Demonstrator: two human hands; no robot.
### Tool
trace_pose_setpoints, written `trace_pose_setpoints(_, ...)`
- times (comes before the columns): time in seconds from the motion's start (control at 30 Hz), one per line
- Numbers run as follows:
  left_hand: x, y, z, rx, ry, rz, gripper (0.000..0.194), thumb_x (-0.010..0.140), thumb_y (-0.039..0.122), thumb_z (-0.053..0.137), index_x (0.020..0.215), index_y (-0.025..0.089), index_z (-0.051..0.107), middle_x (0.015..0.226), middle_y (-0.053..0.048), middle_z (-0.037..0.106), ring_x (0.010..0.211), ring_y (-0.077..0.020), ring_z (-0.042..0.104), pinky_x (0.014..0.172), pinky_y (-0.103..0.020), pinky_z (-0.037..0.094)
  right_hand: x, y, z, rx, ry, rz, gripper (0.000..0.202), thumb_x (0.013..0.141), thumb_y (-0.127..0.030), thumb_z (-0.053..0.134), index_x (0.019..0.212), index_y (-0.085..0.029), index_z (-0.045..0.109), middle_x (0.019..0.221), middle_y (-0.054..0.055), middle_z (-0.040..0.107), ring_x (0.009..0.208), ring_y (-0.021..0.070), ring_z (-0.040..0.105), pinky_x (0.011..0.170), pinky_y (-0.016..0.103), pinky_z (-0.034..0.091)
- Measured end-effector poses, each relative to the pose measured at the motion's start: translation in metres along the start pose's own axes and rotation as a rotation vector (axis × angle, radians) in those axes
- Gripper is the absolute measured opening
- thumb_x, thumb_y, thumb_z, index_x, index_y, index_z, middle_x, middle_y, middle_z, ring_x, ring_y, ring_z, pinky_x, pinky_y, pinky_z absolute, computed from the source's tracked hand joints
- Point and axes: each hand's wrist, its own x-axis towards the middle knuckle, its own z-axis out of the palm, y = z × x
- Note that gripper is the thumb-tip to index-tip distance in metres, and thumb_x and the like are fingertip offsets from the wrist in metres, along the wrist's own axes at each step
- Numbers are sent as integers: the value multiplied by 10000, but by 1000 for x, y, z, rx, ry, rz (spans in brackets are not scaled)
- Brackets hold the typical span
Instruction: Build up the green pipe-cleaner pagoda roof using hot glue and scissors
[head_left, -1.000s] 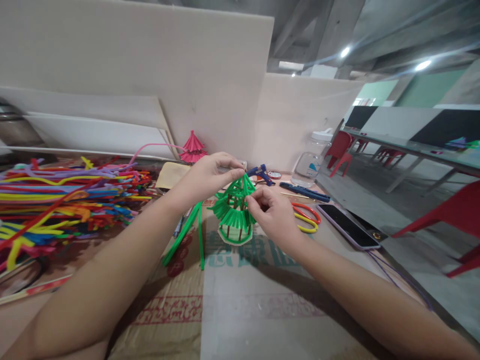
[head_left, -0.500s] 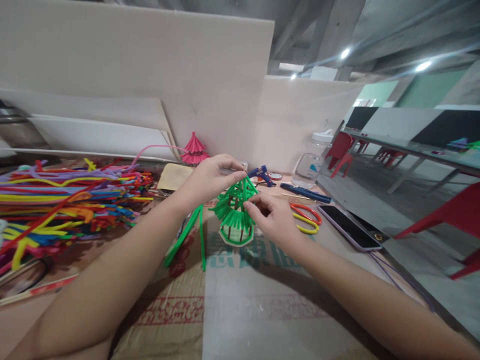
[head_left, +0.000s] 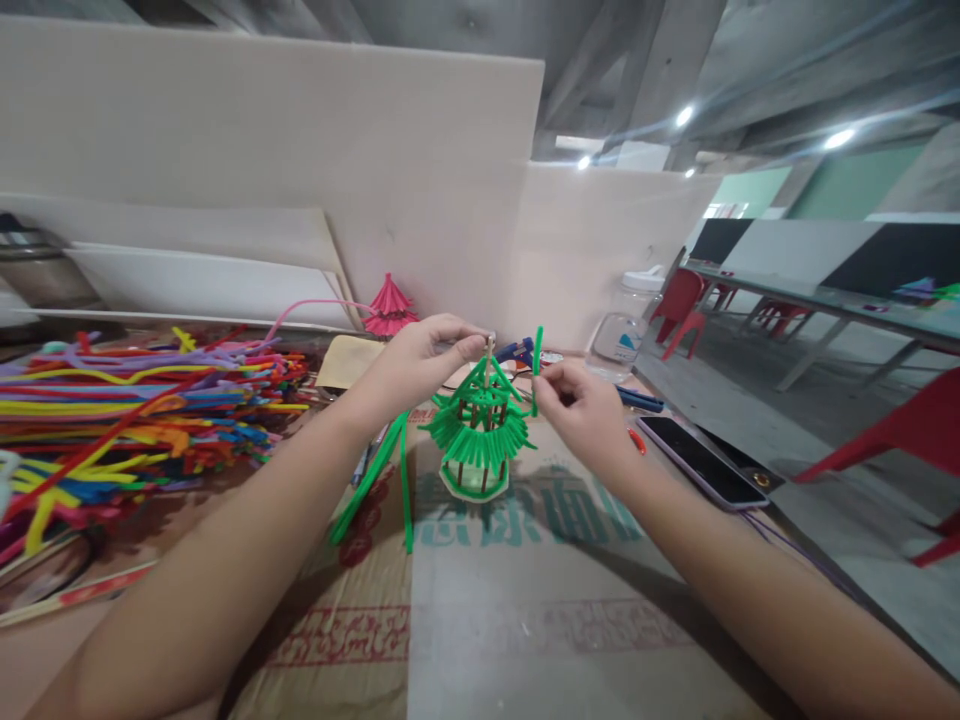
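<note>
A small green pagoda model, made of pipe cleaners with brown posts and an octagonal base, stands upright in front of me. My left hand pinches the thin wooden stick rising from its top. To the right of the roof, my right hand pinches a short green pipe cleaner, held upright and apart from the model. Longer green pipe cleaners lie on the table to the left of the model.
A heap of coloured pipe cleaners covers the left side. Behind stand a pink pagoda roof, a blue glue gun and a clear bottle. A phone lies right, near the table edge; scissors are mostly hidden by my right arm.
My right hand has moved right, away from the roof, with the short green pipe cleaner in it. My left hand stays at the top of the model.
</note>
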Motion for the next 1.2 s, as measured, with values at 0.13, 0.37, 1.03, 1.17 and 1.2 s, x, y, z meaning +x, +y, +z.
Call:
trace_pose_setpoints(0.13,-1,4,2,29,-7,-9,367,885,444,571,990,131,732,1012,-89,730,961,-214,656,893,-308,490,20,27,-12,-94,-299,-5,256,881,-355,526,687,-195,576,611,-20,559,570,128,497,543,257,306)
trace_pose_setpoints(0.37,-3,16,0,110,10,-87,364,898,445,552,1003,150,736,968,-62,740,911,-207,665,829,-270,498,19,48,-18,-217,-570,2,319,855,-447,597,660,-202,658,613,-3,625,564,137,507,537,270,276)
trace_pose_setpoints(1.03,-4,15,3,149,39,-37,299,895,396,557,917,154,730,889,-36,731,831,-176,656,788,-247,495,79,156,24,-162,-227,235,354,951,-345,599,1261,-177,580,1266,99,603,1060,230,628,884,445,547)
trace_pose_setpoints(1.17,-3,12,2,113,24,-36,243,880,349,584,883,151,726,909,-39,726,860,-166,653,832,-251,490,97,158,54,-101,-228,204,364,948,-348,602,1266,-173,576,1270,99,600,1066,234,626,886,450,545)
trace_pose_setpoints(1.2,-3,11,1,100,18,-36,232,878,339,590,883,152,727,917,-41,725,873,-165,652,844,-252,488,100,159,60,-93,-235,213,362,948,-348,603,1263,-171,578,1263,98,604,1059,232,629,880,447,548)
